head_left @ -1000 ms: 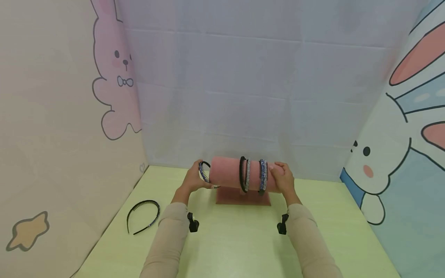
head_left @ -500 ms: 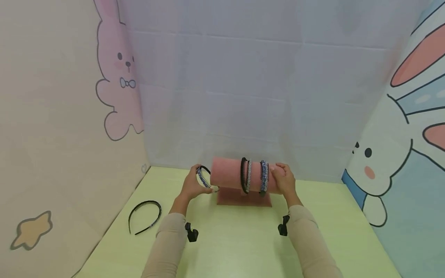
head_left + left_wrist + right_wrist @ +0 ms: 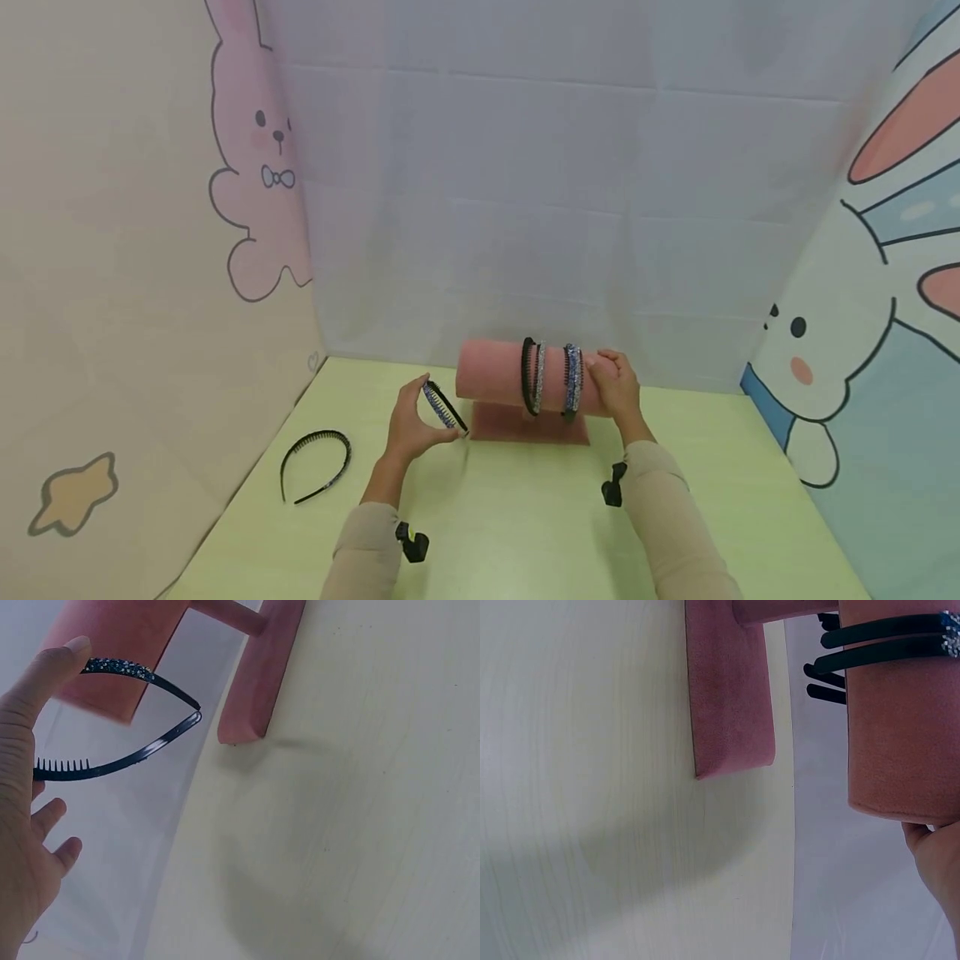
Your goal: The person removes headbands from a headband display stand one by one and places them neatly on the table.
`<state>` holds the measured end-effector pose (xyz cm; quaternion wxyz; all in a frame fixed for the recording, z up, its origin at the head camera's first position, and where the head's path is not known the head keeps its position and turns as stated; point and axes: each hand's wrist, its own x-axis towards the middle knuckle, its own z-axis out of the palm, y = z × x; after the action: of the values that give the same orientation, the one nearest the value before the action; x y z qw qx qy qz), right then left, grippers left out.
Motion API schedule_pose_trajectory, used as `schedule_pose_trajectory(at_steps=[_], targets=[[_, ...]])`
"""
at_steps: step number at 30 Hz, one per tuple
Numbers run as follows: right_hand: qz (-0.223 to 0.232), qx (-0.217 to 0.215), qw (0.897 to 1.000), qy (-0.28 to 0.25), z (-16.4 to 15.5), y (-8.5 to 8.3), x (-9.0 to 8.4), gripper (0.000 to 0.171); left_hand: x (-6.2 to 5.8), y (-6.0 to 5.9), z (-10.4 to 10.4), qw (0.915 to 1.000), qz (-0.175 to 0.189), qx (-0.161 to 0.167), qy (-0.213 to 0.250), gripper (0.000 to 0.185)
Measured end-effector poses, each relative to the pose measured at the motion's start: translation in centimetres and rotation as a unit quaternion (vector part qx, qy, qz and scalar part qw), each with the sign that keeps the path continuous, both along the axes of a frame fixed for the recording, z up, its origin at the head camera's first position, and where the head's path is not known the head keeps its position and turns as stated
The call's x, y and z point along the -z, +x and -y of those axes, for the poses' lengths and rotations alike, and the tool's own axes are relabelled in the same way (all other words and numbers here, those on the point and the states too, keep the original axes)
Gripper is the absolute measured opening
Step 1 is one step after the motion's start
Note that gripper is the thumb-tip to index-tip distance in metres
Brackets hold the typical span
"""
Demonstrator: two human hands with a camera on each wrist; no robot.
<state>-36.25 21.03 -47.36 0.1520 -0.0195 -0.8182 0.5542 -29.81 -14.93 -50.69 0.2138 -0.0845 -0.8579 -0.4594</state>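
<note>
Pale-green tabletop (image 3: 525, 517) bears a pink plush cylinder stand (image 3: 491, 372); at its left, the wide-spanned left hand (image 3: 408, 431) pinches a glittery black toothed headband (image 3: 142, 755), ends best kept apart; the curled right hand (image 3: 618, 392) grips its right end.

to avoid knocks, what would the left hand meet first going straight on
Likely the roll, caught by the headband in the left hand; depth is unclear, so it may pass by to the curtain.

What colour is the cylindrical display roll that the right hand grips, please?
The cylindrical display roll is plain pink, clearest in the head view.
</note>
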Motion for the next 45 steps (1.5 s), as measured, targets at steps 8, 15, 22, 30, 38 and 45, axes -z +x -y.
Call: schedule_pose_trajectory(at_steps=[8,15,22,30,38,45], targets=[[0.003,0.007,1.0,-0.009,-0.1,0.0,0.0,0.047,0.7,1.1,0.1,0.9999,-0.003,-0.016,0.005,0.11],[0.004,0.003,1.0,-0.028,0.1,0.0,-0.2,0.044,1.1,2.5,-0.2,0.999,-0.001,-0.034,0.031,0.111],[0.011,0.004,0.999,-0.032,0.2,0.1,-0.1,0.043,1.9,3.8,-0.5,0.9965,-0.002,-0.051,0.067,0.112],[0.009,0.013,1.0,-0.014,0.1,-0.3,0.1,0.045,2.3,5.3,-0.3,0.9915,-0.003,-0.084,0.1,0.116],[0.0,0.022,1.0,-0.02,-0.2,0.0,0.0,0.04,3.3,7.0,-0.6,0.9837,-0.038,-0.144,0.1,0.098],[0.002,0.016,0.999,-0.032,0.1,0.0,0.1,0.042,4.0,8.1,-0.7,0.9604,-0.12,-0.25,0.026,0.097]])
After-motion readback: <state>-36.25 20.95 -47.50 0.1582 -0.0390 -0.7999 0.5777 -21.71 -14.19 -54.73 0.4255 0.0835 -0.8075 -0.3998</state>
